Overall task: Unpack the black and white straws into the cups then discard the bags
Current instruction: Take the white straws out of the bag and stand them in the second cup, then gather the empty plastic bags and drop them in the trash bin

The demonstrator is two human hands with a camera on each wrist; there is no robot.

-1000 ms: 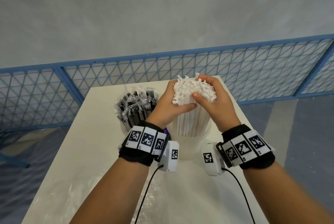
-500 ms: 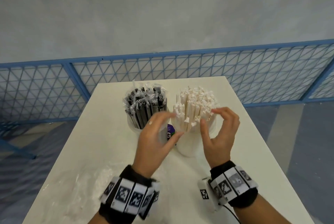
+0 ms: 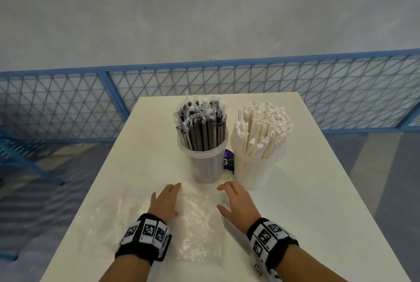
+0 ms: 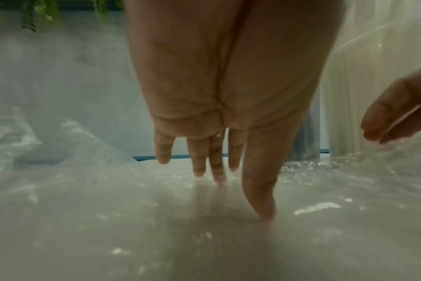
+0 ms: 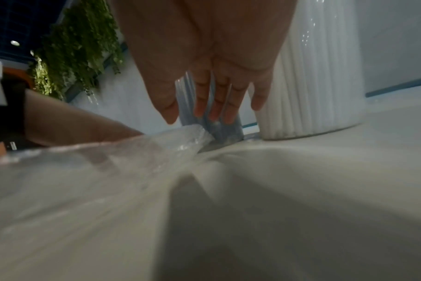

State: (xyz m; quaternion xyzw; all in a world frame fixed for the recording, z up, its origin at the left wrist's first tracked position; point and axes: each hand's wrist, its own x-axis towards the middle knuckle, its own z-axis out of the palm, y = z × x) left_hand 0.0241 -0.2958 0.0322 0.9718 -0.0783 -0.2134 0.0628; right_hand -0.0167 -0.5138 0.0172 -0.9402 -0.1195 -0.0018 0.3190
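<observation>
Both hands flat, fingers spread: left hand [image 3: 165, 202] and right hand [image 3: 236, 202] flank crumpled clear bag [image 3: 200, 220] on white table [image 3: 318, 213]; blue fence [image 3: 68, 108] behind.

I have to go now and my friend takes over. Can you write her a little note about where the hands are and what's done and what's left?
Left hand: open, fingers straight, holds nothing, low over the table beside the clear bag.
Right hand: open, holds nothing, on the bag's other side.
Black straws stand in the left cup; white straws stand in the right cup.
A second clear bag lies to the left on the white table.
Done: straws unpacked.
Left: gather both bags and discard them.
</observation>
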